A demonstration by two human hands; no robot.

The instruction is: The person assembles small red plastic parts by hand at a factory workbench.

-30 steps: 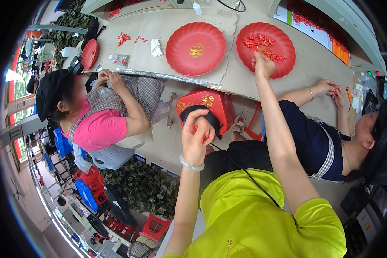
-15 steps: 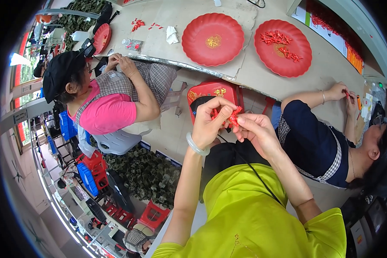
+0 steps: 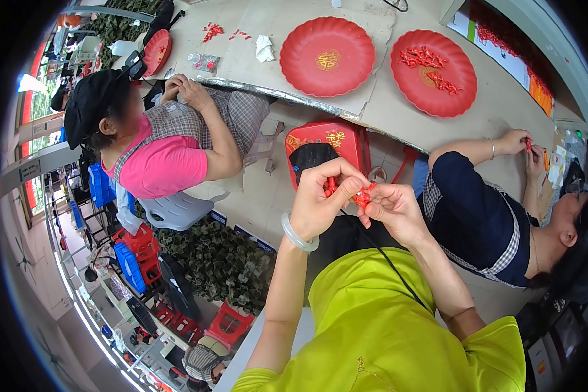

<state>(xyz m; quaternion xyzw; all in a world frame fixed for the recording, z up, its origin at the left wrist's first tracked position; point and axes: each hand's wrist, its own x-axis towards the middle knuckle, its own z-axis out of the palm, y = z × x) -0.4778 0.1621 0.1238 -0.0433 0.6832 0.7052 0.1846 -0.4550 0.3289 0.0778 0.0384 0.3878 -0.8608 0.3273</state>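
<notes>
Head view: landmark = the large plate (image 3: 307,73), red with a scalloped rim, on the table (image 3: 248,68). A gold emblem of character-like strokes fills its centre. Gold lettering also marks the red box (image 3: 358,145), which sits below the table edge, on the wearer's side of the large plate. A small gold mark shows on the wearer's yellow-green shirt (image 3: 385,313), well toward the wearer from the plate.

Hands: both on the wearer's side of the large plate, well apart from it. Left hand (image 3: 319,201): thumb and forefinger closed in a pinch on a red cluster (image 3: 364,195), other fingers curled round more red bits (image 3: 331,185) in the palm. Right hand (image 3: 398,210): fingertips drawn together on the cluster's right side. So the cluster lies between the two sets of fingertips, touching both.

Just right of the large plate: a second plate (image 3: 408,83), red, bearing red pieces (image 3: 422,57) in two heaps that cover part of its gold centre. Left of the large plate: a crumpled white tissue (image 3: 264,49), then a clear bag (image 3: 204,62).

Hard to make out: the cluster's shape, partly covered by fingers; the bag's contents. Red box partly hidden behind a black item (image 3: 312,159) and the left hand.
</notes>
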